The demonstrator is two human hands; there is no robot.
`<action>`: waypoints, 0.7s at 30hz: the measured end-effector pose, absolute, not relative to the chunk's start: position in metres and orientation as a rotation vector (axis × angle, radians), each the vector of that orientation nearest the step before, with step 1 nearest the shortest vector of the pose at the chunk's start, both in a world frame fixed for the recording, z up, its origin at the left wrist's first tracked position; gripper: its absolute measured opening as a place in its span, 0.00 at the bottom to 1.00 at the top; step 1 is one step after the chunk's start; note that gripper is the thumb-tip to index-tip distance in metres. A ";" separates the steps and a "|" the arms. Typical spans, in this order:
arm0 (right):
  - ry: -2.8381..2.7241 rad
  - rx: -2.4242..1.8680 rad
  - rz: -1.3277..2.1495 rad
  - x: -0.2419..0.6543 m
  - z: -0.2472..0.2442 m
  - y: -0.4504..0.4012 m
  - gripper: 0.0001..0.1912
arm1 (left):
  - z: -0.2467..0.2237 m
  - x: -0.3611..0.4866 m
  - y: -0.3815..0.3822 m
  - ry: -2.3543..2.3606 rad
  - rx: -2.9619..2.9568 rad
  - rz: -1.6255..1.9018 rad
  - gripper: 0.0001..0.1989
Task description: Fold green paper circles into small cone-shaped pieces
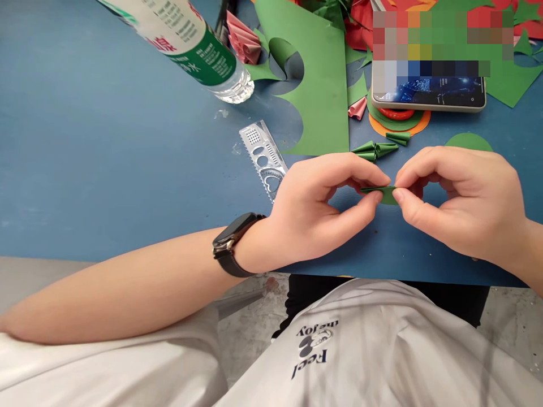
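Observation:
Both hands pinch a small folded piece of green paper [388, 195] above the blue table. My left hand [326, 206], with a black watch on its wrist, grips the paper's left part between thumb and index finger. At the paper's right end, the thumb and index fingertip of my right hand [462, 198] press together. Just beyond the fingertips lie folded green paper cones [375, 150] and a smaller green roll [398, 138]. A green paper disc [469, 141] is partly hidden behind my right hand.
A clear ruler [263, 158] lies beside my left hand. Farther back are a water bottle [207, 62], a large cut green sheet [322, 85], pink folded paper [244, 38] and a phone [449, 93] resting over round paper pieces. The table's near edge runs below my hands.

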State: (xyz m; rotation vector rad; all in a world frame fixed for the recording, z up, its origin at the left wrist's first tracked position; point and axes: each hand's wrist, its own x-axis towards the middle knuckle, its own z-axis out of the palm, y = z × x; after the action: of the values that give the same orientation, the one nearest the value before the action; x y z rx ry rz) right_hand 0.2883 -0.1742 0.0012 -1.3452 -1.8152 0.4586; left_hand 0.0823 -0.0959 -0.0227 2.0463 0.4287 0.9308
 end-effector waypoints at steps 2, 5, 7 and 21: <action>-1.799 -1.346 0.551 0.290 0.001 -0.173 0.06 | -0.021 0.082 -0.097 0.455 2.010 0.938 0.10; -1.838 -1.322 0.659 0.294 0.002 -0.171 0.04 | -0.020 0.082 -0.095 0.438 2.058 0.923 0.10; -1.859 -1.326 0.665 0.296 0.003 -0.170 0.04 | -0.019 0.082 -0.093 0.413 2.094 0.907 0.09; -2.051 -1.202 0.561 0.301 -0.008 -0.167 0.09 | -0.021 0.082 -0.082 0.284 2.151 0.930 0.09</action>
State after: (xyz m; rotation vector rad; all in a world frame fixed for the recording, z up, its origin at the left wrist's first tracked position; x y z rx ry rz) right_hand 0.3006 -0.1672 -0.0082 -1.2016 -2.0513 0.5611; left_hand 0.0816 -0.0822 -0.0211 2.1512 0.2842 0.9298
